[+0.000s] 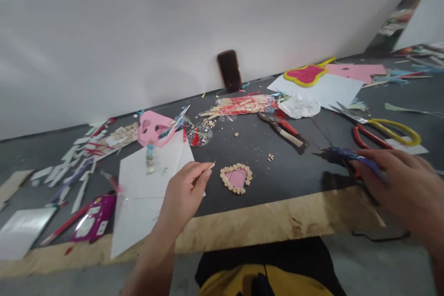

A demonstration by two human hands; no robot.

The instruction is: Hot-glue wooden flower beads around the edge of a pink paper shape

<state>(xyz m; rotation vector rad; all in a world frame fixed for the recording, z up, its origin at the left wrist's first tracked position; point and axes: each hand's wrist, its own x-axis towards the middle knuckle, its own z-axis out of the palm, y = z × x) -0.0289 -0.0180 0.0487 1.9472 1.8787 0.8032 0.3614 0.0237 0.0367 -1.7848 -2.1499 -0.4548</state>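
My left hand (189, 189) pinches a small pale piece between thumb and forefinger, just left of a pink paper shape (236, 178). Small beige wooden pieces (239, 166) line the edge of that shape, which lies flat on the dark table. At the right, my right hand (398, 180) is wrapped around a blue glue gun (357, 155), its tip pointing left. Thin strands stretch up from near the tip. A few loose wooden pieces (270, 157) sit between the two hands.
Pliers (282, 128), scissors (378, 127) and a crumpled white tissue (300, 106) lie at the right. Packaged sticks (243, 105) are farther back, below a phone (229, 70) leaning on the white wall. White paper (128, 212) and a purple packet (95, 217) are at the left.
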